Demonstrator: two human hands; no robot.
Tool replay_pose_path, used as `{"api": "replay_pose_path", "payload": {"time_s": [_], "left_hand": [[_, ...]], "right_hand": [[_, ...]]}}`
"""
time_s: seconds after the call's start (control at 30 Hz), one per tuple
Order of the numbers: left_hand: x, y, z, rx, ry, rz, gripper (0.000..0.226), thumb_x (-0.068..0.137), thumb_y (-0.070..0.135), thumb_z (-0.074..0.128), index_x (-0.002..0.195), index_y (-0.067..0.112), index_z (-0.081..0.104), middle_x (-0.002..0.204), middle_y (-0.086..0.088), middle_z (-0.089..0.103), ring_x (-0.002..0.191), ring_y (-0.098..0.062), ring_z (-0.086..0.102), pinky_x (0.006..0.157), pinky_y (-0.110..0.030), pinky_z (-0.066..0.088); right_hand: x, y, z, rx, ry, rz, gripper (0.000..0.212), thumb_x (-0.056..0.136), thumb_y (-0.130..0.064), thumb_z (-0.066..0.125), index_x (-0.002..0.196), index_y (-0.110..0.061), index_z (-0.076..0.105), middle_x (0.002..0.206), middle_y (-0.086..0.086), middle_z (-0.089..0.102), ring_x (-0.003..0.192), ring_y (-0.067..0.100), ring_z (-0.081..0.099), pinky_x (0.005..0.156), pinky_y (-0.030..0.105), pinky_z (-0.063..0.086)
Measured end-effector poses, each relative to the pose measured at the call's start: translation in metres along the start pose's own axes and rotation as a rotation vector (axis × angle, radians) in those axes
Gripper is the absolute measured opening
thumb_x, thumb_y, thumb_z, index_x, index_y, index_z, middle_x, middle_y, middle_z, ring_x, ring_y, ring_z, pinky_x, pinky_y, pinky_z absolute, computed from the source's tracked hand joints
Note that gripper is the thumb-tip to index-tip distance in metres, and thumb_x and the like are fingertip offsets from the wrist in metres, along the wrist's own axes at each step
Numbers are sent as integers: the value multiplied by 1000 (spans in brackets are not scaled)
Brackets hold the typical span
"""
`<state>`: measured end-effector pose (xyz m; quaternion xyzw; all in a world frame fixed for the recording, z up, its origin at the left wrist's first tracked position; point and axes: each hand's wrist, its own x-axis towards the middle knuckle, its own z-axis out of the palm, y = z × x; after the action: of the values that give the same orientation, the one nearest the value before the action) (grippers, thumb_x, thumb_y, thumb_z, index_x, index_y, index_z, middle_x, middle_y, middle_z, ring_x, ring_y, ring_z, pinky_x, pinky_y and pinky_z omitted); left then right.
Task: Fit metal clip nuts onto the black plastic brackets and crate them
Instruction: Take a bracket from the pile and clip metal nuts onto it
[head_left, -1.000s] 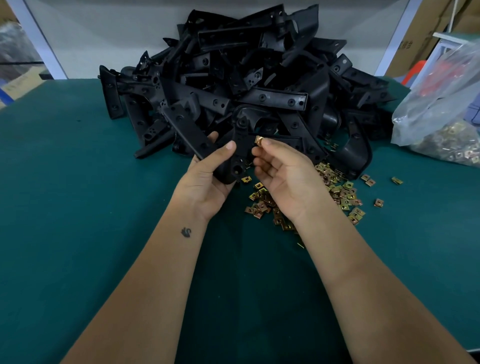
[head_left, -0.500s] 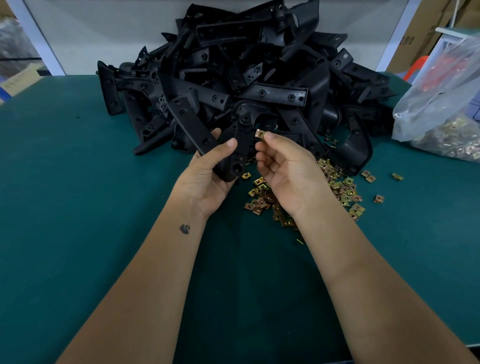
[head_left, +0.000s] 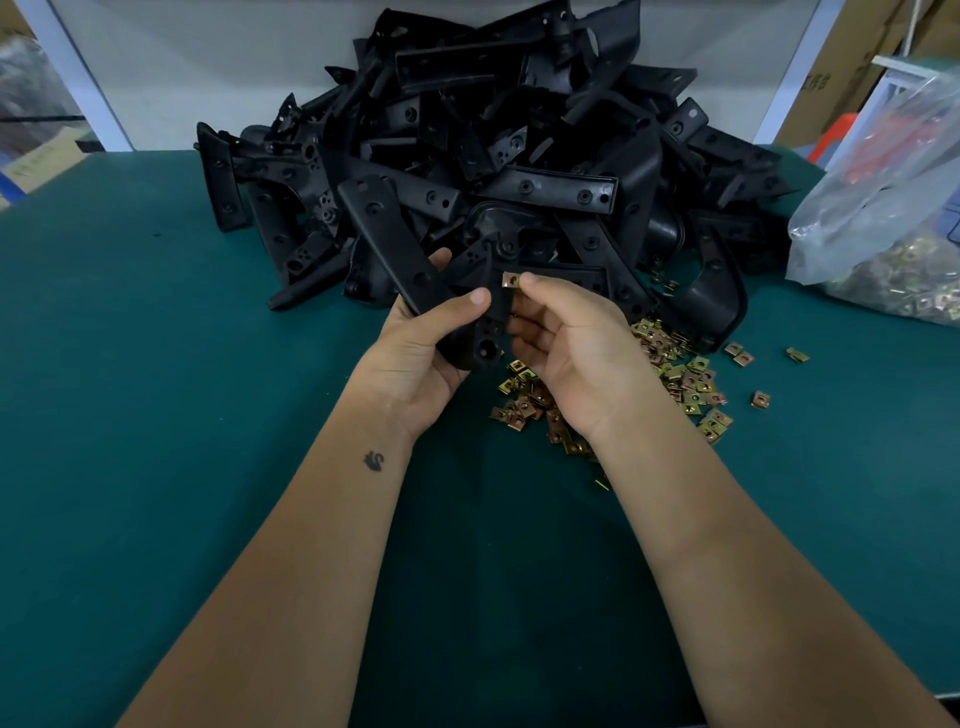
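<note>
Centrally, two bare forearms reach forward over a dark green felt-like tabletop (head_left: 156, 415), which fills most of the view. Behind the table stands a pale grey wall panel (head_left: 234, 62) framed by white uprights, with brown cardboard boxes (head_left: 852, 67) stacked beyond it on the right.

The left hand (head_left: 415, 353) grips a long black plastic bracket (head_left: 400, 254), its thumb laid across the front and its fingers curled behind; the bracket slants up and away to the left from the grip. The right hand (head_left: 566, 343) pinches a small square brass-coloured metal clip nut (head_left: 511, 280) between thumb and forefinger, holding it at the edge of the bracket, just right of the left thumb. Whether the nut is already seated on the plastic cannot be told.

Directly beyond both hands rises a large tangled heap of black plastic brackets (head_left: 545, 156), reaching back to the wall. Below and to the right of the right hand, a loose scatter of brass-coloured clip nuts (head_left: 675, 379) lies on the green surface, with a few strays further right.

Far to the right of the grip, at the table's edge, slumps a clear plastic bag (head_left: 883, 208), open and crumpled; its lower part is filled with more brass-coloured clip nuts. Something red shows through its upper part, too blurred to identify.

A small dark tattoo (head_left: 373, 460) marks the left wrist.
</note>
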<state>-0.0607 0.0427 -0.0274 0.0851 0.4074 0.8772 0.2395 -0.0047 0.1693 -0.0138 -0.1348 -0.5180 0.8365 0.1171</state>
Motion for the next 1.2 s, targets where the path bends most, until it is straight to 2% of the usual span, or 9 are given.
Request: {"api": "replay_pose_path", "payload": {"time_s": [0.27,0.53,0.77,0.9,1.03,1.2], "left_hand": [[1,0,-2,-22,-24,22,56,72,5,70,122,25,56,104,-1,75,91,-16,73,67,-29,59],[0,1,-1,15,-14,18,61,71,5,70,127,25,55,102,-1,75,88,-15,73,66,-29,59],[-2,1,0,33,-28,-7,58,70,4,70,123,25,57,100,-1,76,88,-15,73,66,-28,59],[-2,2,0,42,-38,-10,57,71,4,70,122,25,58,100,-1,76,89,-16,73,68,-28,59],[-2,5,-2,70,-32,-20,63,69,5,72,127,23,57,99,-1,76,87,-16,73,71,-30,61],[-2,5,-3,103,-17,-51,73,66,7,75,134,22,54,100,0,75,87,-16,73,70,-31,61]], "right_hand": [[0,0,1,70,10,18,11,95,-15,59,93,-12,69,77,3,73,60,9,64,57,20,52],[0,2,2,36,-3,29,11,95,-16,59,95,-12,70,77,2,72,61,8,64,57,20,52],[0,3,4,38,-26,26,12,95,-15,60,87,-15,69,70,-3,69,62,9,65,58,22,53],[0,2,2,10,-35,16,9,93,-14,63,86,-14,69,74,0,67,66,11,62,63,24,51],[0,-1,0,-45,-36,23,14,91,-11,65,79,-15,69,63,-4,61,58,8,59,55,20,50],[-1,-1,-2,-65,-41,28,13,90,-11,66,78,-14,69,58,-7,57,54,5,54,54,19,47]]}}
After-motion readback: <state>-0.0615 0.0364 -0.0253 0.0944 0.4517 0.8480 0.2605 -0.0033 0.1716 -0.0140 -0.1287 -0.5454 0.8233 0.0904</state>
